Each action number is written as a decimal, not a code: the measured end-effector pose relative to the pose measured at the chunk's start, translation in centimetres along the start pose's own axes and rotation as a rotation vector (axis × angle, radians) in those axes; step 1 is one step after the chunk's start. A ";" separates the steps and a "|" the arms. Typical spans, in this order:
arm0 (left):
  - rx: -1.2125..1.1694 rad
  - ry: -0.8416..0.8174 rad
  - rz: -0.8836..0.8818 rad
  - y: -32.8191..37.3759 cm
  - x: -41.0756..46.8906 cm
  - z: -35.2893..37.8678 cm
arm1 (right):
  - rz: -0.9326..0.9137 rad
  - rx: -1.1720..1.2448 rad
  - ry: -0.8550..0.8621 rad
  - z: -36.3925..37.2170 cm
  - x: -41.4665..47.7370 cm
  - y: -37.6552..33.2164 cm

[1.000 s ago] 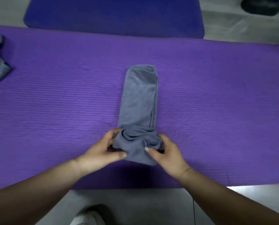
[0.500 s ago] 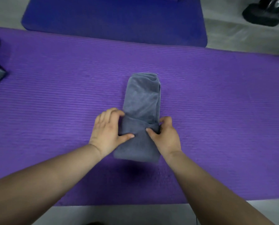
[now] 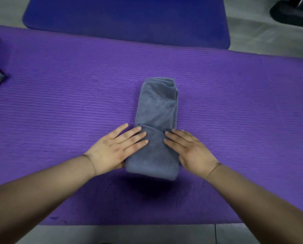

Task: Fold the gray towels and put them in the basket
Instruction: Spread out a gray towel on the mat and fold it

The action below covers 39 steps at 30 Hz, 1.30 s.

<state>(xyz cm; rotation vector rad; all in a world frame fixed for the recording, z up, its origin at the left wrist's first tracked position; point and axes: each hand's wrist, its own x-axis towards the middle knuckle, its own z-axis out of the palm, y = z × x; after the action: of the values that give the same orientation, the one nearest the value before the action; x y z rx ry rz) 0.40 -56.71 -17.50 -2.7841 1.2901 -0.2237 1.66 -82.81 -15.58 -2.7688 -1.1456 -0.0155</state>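
- Gray towel [image 3: 156, 120] lies on the purple mat [image 3: 59, 111], its near end folded over
- Left hand [image 3: 115, 148] and right hand [image 3: 191, 150] press it flat, fingers straight, one on each side

towel [image 3: 157, 110] on mat [image 3: 59, 111], hands flanking
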 end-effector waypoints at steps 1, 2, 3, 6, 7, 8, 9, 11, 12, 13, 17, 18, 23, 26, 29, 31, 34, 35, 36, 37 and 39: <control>-0.004 -0.007 0.003 -0.3 0.3 0.1 | -0.025 -0.010 -0.073 0.0 -0.7 0.6; -0.011 -0.012 0.004 -0.6 0.6 0.1 | -0.035 -0.021 -0.152 -0.1 -1.2 1.0; -0.019 -0.015 0.001 -0.8 0.8 0.2 | -0.027 -0.031 -0.225 -0.1 -1.4 1.3; -0.108 -0.053 -0.008 -1.5 1.6 0.1 | 0.038 0.022 -0.329 0.3 -0.7 0.8; -0.155 -0.072 -0.020 -1.7 1.7 0.0 | 0.054 0.065 -0.306 0.6 -0.5 0.5; -0.207 -0.100 -0.037 -1.8 1.9 -0.3 | 0.088 0.109 -0.287 0.8 -0.3 0.0; -0.260 -0.117 -0.061 -1.9 2.1 -0.5 | 0.132 0.166 -0.252 1.1 -0.3 -0.3; -0.355 -0.123 -0.113 -2.0 2.1 -0.8 | 0.231 0.305 -0.163 1.5 -0.3 -0.9; -0.387 -0.120 -0.126 -2.1 2.1 -1.2 | 0.268 0.359 -0.143 1.5 -0.3 -1.1; -0.403 -0.123 -0.129 -2.1 2.0 -1.5 | 0.285 0.400 -0.137 1.4 -0.4 -1.3; -0.425 -0.159 -0.159 -1.0 1.2 -3.6 | 0.361 0.604 -0.210 0.0 -1.2 -2.1; -0.483 -0.174 -0.166 -0.3 0.5 -3.8 | 0.424 0.731 -0.247 -0.8 -1.3 -2.6; -1.147 -0.284 -0.471 3.4 -2.8 -5.4 | 0.551 1.092 -0.469 -2.3 -3.3 -4.6; -1.425 -0.284 -0.626 3.8 -3.1 -5.3 | 0.667 1.168 -0.463 -2.1 -3.0 -4.6; -1.467 -0.302 -0.664 3.8 -2.3 -5.2 | 0.675 1.185 -0.486 -2.3 -1.6 -4.4; -1.391 -0.286 -0.721 3.9 -1.9 -4.7 | 0.610 1.208 -0.572 -3.5 -0.6 -3.7; -1.258 -0.215 -0.758 4.0 -1.6 -4.5 | 0.584 1.168 -0.602 -5.7 1.0 -1.1; -1.209 -0.206 -0.751 4.1 -1.6 -4.5 | 0.645 1.141 -0.484 -6.2 1.6 -0.3; -1.152 -0.220 -0.745 4.2 -1.7 -4.6 | 0.723 1.090 -0.318 -6.5 2.2 0.2; -1.091 -0.247 -0.760 4.3 -1.9 -4.5 | 0.772 1.041 -0.161 -6.2 2.7 0.5; -0.904 -0.179 -0.716 4.9 -2.6 -4.3 | 0.729 0.998 -0.077 -6.0 4.3 -0.5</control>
<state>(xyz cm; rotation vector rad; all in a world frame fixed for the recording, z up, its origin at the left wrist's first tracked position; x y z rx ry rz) -5.61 -57.86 -14.08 -3.7664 0.2967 0.7551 4.65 -80.31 -9.31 -2.0682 -0.0012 0.5673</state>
